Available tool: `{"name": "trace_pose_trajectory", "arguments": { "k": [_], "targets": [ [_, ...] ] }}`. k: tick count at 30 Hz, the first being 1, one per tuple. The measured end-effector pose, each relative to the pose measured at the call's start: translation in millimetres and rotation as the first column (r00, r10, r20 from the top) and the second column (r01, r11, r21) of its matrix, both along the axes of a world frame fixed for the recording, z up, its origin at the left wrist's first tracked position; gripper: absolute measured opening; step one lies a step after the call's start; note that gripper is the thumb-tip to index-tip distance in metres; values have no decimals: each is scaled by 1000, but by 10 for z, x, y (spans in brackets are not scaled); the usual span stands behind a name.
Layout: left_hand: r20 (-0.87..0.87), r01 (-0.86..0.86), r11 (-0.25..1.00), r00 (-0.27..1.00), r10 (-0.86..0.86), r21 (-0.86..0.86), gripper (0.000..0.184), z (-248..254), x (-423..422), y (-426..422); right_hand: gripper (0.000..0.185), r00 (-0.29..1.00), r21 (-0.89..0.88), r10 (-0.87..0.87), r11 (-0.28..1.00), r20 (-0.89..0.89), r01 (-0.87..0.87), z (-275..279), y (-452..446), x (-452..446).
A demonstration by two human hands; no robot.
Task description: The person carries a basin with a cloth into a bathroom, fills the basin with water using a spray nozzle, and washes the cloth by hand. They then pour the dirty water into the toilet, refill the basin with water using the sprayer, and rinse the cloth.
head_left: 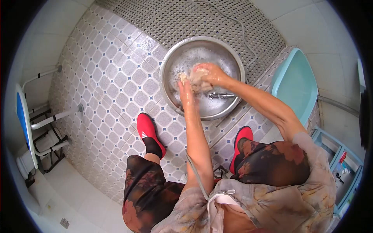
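Head view: a slippery hold in the basin [225, 64]

We see a pale, wet cloth [203, 86] bunched inside the basin, between 2 hands. The right hand [210, 73] has its fingers curled over the cloth, gripping it. The left hand [185, 88] keeps its fingers close together against the cloth's near-left end; whether they pinch it, we cannot tell.

We judge that suds and wet skin could let the cloth slide from the fingers. A hard pull might splash water over the basin's rim, and the tiled floor [116, 85] left of the basin, shiny in places, could turn slick under the 2 red shoes [147, 128]. Knuckles or fabric could also knock the chrome fitting [222, 95] at the basin's near-right side.

The hands cover much of the cloth, so we cannot make out its shape, and the water's depth is unclear. We cannot tell what the fitting joins, or whether the grey hose [242, 29] beyond the basin belongs to it. Far left of the basin, the dark lens edge crowds the blue-and-white seat [25, 122].
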State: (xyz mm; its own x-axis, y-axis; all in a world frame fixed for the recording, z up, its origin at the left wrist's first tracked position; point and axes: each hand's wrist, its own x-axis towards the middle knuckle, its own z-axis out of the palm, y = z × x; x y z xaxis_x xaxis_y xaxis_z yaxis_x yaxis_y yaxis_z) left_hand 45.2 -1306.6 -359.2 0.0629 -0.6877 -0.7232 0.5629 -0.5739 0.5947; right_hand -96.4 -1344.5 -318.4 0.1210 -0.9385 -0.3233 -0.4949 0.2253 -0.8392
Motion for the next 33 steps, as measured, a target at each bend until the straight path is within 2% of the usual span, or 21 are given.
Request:
{"name": "trace_pose_trajectory", "arguments": {
  "k": [1, 2, 4, 5, 6, 8, 10, 14, 16, 19, 21, 22, 24, 25, 26, 27, 28, 29, 30, 32, 33],
  "targets": [
    [-164, 36, 996, 986, -22, 86, 63, 2, 82, -31, 35, 970, 109, 41, 992, 241, -69, 194, 30, 82],
    [-163, 36, 995, 986, -21, 91, 63, 72, 124, -64, 32, 974, -44, 117, 993, 196, -111, 270, 97, 167],
    [-473, 25, 992, 880, 35, 120, 50, 192, 195, -155, 26, 973, -346, 225, 918, 51, -194, 457, 282, 392],
    [-778, 63, 975, 593, -208, -213, 42, -337, 354, -108, 26, 974, -407, 226, 892, 26, -196, 599, 380, 534],
    [-777, 68, 975, 594, -209, -211, 42, -284, 348, -113, 26, 975, -405, 222, 894, 28, -192, 744, 461, 638],
    [-762, 42, 986, 630, -152, -162, 41, -130, 360, -21, 23, 915, -482, 298, 781, -270, -397, 965, 583, 779],
    [-745, 8, 993, 660, -94, -119, 40, 209, 409, 613, 19, 900, -470, 288, 777, -327, -419, 1019, 645, 847],
    [-699, -81, 996, 714, 39, -27, 37, 224, 25, 11, 13, 876, -453, 199, 793, -439, -407, 658, 401, 742],
    [-666, -117, 993, 740, 97, 14, 35, 374, -175, 105, 26, 805, -5, 313, 931, -504, -365, 465, 99, 546],
    [-604, -157, 988, 788, 122, -5, 32, 298, -256, 39, 34, 701, 15, 353, 898, -620, -439, 63, -111, 57],
    [-552, -192, 981, 814, 181, 38, 29, 464, -279, 32, 38, 785, -36, 171, 970, -595, -239, -57, -129, -80],
    [-560, -191, 981, 810, 175, 30, 29, 421, -300, -14, 38, 781, -44, 164, 970, -603, -238, -36, -219, -137],
    [-302, -264, 963, 924, 235, -56, 33, 349, -232, 91, 40, 785, 79, 128, 992, -606, -101, -34, -161, -143],
    [-262, -321, 947, 916, 304, -25, 46, 409, -191, 94, 40, 791, 75, 130, 991, -598, -107, -45, -135, -126],
    [-258, -322, 946, 917, 304, -31, 46, 333, -150, 82, 42, 780, 3, 80, 995, -620, -99, -47, -57, -153],
    [76, -211, 974, 973, 217, -83, 49, 228, -126, 95, 48, 765, -64, 27, 994, -644, -89, -59, 36, -174],
    [397, -88, 992, 910, 118, -94, 52, 158, -139, 103, 48, 759, -62, 26, 994, -651, -88, -107, 130, -163],
    [574, 25, 996, 818, 26, -81, 60, 209, -147, 106, 54, 693, -96, 109, 964, -712, -249, -169, 234, -140],
    [570, 21, 996, 821, 29, -81, 60, 125, -152, 132, 61, 614, -116, 178, 906, -769, -408, -226, 286, -140],
    [848, 389, 918, 458, -265, 77, 62, 31, -45, 154, 66, 655, -18, 287, 908, -699, -418, -219, 267, -141],
    [803, 466, 874, 465, -373, 136, 69, -12, 7, 135, 63, 656, -34, 233, 930, -718, -367, -216, 225, -150]
  ]
}}
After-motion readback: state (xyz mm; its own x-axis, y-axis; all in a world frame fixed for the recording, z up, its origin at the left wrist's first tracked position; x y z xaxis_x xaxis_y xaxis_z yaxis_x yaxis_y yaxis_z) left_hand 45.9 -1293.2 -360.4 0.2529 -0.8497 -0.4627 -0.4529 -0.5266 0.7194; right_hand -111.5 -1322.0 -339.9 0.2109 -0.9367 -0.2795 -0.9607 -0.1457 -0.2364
